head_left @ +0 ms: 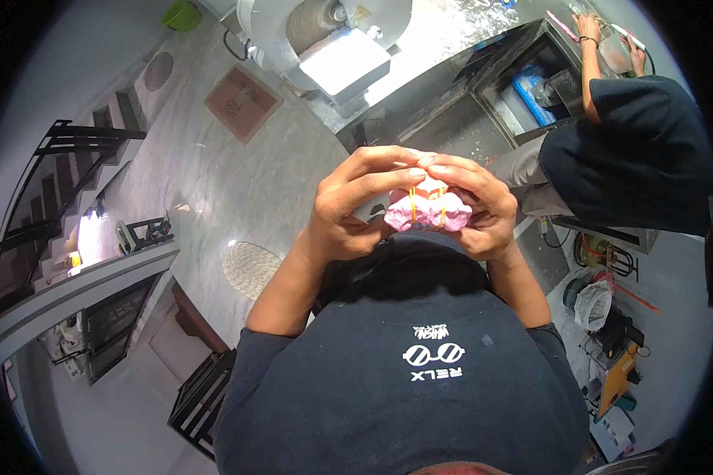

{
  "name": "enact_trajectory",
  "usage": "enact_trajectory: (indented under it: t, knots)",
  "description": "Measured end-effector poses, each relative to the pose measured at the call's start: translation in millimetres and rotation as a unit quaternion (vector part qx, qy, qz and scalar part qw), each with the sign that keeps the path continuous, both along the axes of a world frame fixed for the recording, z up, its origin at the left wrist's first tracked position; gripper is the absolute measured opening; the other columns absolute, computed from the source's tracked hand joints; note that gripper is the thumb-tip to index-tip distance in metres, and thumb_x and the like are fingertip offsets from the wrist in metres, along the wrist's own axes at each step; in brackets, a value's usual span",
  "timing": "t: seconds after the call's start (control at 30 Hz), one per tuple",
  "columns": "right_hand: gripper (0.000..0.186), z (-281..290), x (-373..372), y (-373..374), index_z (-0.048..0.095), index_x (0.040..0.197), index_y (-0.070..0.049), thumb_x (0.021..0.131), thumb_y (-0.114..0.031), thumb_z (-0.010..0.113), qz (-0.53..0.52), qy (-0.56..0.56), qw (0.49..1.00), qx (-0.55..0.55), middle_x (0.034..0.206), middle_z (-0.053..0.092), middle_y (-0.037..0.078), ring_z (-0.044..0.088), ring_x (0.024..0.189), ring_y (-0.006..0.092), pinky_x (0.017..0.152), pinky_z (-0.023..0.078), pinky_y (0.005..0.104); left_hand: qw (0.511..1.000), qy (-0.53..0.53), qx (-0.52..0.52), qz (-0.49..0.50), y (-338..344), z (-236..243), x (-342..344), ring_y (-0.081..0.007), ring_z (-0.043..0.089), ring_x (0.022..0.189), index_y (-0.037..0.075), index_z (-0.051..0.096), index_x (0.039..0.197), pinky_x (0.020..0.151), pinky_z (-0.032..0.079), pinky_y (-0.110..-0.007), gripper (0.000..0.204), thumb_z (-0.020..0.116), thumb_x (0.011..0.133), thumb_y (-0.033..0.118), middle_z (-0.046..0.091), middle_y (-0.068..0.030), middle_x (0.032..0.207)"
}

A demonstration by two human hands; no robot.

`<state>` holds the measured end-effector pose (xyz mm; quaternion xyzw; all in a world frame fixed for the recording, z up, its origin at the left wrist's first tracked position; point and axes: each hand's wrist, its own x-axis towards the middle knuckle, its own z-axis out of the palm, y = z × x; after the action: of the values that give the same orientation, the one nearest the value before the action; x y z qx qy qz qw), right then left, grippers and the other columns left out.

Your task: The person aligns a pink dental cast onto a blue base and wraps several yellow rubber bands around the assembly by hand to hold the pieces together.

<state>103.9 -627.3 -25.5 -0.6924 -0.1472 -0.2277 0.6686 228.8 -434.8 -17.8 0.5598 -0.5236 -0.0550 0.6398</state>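
Both my hands hold a pink dental plaster cast (427,210) in front of my chest. It looks like two halves set against each other, with orange rubber bands (413,204) stretched around them. My left hand (355,207) closes on its left side, and my right hand (483,207) grips the right side. The fingertips of both hands meet over its far, paler part and hide some of it. The thumbs press in from the sides.
A pale machine (345,63) with a round drum stands on the far counter. At right, a co-worker in a dark shirt (634,150) works over a clear container (615,51). An open cabinet (523,91) holds a blue bin. A woven mat (248,267) lies on the floor at left.
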Motion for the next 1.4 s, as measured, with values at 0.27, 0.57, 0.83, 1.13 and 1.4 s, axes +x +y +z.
enact_trajectory:
  t: [0.27, 0.57, 0.83, 1.13, 1.4]
  knots:
    - [0.054, -2.4, -4.9, -5.0, 0.070, 0.126, 0.006, 0.074, -0.005, 0.077, -0.060, 0.015, 0.996, -0.069, 0.129, 0.069, 0.027, 0.068, 0.123, 0.0347, 0.105, 0.053, 0.0408, 0.998, -0.049, 0.005, 0.046, -3.3, 0.0, -6.8, -0.0312, 0.069, 0.116, -0.001, 0.075, 0.120, 0.100, 0.055, -0.040, 0.051, 0.078, 0.069, -0.006, 0.070, -0.0185, 0.124]
    - [0.053, 13.6, 1.2, -15.9, 0.072, 0.122, 0.005, 0.072, -0.008, 0.078, -0.063, -0.004, 0.986, -0.152, 0.127, 0.070, 0.024, 0.070, 0.118, 0.0385, 0.103, 0.054, 0.0445, 0.996, -0.069, 0.015, 0.058, -8.5, 3.1, -6.5, -0.0326, 0.071, 0.114, -0.001, 0.074, 0.121, 0.099, 0.057, -0.042, 0.053, 0.075, 0.068, -0.006, 0.071, -0.0173, 0.121]
    - [0.055, 11.0, -6.7, -25.2, 0.073, 0.122, 0.002, 0.071, -0.013, 0.086, -0.054, -0.001, 0.984, -0.172, 0.123, 0.073, 0.022, 0.071, 0.117, 0.0375, 0.100, 0.055, 0.0454, 0.994, -0.103, 0.016, 0.041, -12.7, 5.9, -8.5, -0.0346, 0.071, 0.111, -0.001, 0.074, 0.121, 0.098, 0.057, -0.046, 0.050, 0.077, 0.071, -0.003, 0.072, -0.0167, 0.116]
    - [0.056, 12.3, -4.2, -26.4, 0.072, 0.125, 0.002, 0.073, -0.014, 0.086, -0.047, 0.027, 0.985, -0.165, 0.123, 0.073, 0.022, 0.073, 0.114, 0.0345, 0.099, 0.056, 0.0421, 0.996, -0.058, 0.038, 0.051, -13.2, -0.3, -8.0, -0.0341, 0.071, 0.107, -0.002, 0.073, 0.119, 0.094, 0.056, -0.043, 0.046, 0.079, 0.074, 0.003, 0.072, -0.0170, 0.112]
    - [0.047, 19.2, -7.8, -11.1, 0.067, 0.130, 0.008, 0.086, 0.000, 0.082, 0.040, 0.287, 0.942, 0.172, 0.121, 0.072, 0.015, 0.068, 0.113, 0.0202, 0.099, 0.055, 0.0326, 0.973, 0.166, 0.163, -0.013, -5.7, -6.5, -4.5, -0.0217, 0.067, 0.105, -0.003, 0.070, 0.119, 0.093, 0.053, -0.034, 0.044, 0.087, 0.083, 0.014, 0.067, -0.0118, 0.111]
